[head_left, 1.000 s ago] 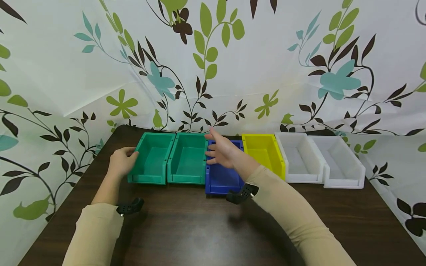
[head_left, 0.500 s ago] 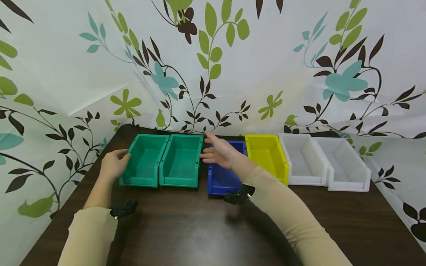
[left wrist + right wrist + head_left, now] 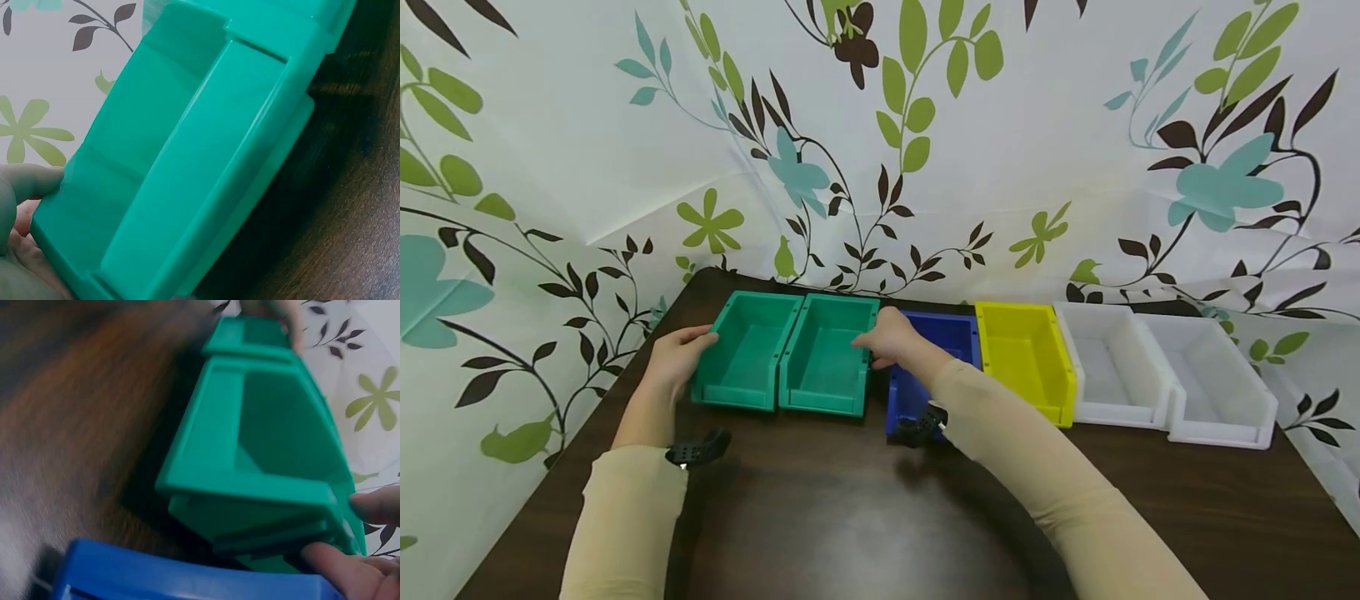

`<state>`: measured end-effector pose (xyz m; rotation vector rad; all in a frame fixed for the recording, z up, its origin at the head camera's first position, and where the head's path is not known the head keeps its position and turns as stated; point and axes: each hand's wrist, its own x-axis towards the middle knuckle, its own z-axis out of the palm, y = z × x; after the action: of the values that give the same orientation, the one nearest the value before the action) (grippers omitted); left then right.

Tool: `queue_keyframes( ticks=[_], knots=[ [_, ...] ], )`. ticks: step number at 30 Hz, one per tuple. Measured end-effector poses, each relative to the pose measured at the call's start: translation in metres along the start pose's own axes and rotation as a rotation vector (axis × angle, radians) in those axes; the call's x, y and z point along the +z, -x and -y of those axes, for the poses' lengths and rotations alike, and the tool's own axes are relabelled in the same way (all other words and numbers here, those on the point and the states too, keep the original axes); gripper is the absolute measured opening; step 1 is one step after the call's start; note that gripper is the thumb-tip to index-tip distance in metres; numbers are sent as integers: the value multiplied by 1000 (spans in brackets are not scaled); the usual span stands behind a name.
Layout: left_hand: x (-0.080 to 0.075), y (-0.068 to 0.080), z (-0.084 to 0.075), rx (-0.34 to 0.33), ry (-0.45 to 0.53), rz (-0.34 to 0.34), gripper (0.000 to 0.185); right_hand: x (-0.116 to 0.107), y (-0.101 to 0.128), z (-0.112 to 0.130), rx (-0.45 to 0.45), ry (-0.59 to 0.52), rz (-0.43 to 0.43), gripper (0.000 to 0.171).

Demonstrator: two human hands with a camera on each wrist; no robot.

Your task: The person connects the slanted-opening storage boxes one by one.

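Note:
Two green bins stand side by side on the dark table in the head view. My left hand [image 3: 676, 358] grips the left wall of the left green bin [image 3: 736, 394], its thumb at the rim, as the left wrist view also shows. With the thumb over the rim and the fingers curled outside, my right hand [image 3: 893, 337] pinches the right wall of the second green bin [image 3: 823, 398]. Right of it a blue bin [image 3: 904, 396] is partly hidden beneath my right hand and wrist. A strip of table shows between the blue bin and the second green one.
Farther right in the row stand a yellow bin [image 3: 1018, 354] and two white bins, one nearer [image 3: 1105, 367] and one at the end [image 3: 1210, 387]. A leaf-patterned sheet [image 3: 985, 150] hangs directly behind the dark wooden table [image 3: 820, 517].
The two green bins have shifted left, opening a gap from the blue bin. My right hand, earlier with spread fingers over the blue bin, has moved onto the second green bin's wall and curled around it.

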<state>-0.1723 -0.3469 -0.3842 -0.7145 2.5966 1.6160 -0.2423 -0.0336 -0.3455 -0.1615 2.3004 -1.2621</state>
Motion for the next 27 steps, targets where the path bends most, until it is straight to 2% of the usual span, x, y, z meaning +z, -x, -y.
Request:
queue_keyframes(
  ticks=[3,6,8,12,16,21,24,27],
  knots=[
    [0,-2,-2,-1,18,2,59,1,-5,1,-20,128,-38,44],
    [1,-4,-2,5,33,9,59,0,-8,3,-27,189,-74,25],
    [2,-5,-2,8,41,13,59,-1,-8,2,-25,205,-87,18],
    [4,-5,-1,9,43,5,57,-3,-5,0,-22,164,-85,13],
    [5,-4,0,9,40,3,57,-6,-1,-3,-21,92,-90,14],
    [3,-5,1,14,30,5,58,-10,2,-6,-28,-61,-83,40],
    [1,-4,3,19,25,4,57,-11,3,-8,-32,-160,-57,50],
    [1,-3,4,20,28,3,57,-11,4,-7,-35,-200,-39,54]
  ],
)
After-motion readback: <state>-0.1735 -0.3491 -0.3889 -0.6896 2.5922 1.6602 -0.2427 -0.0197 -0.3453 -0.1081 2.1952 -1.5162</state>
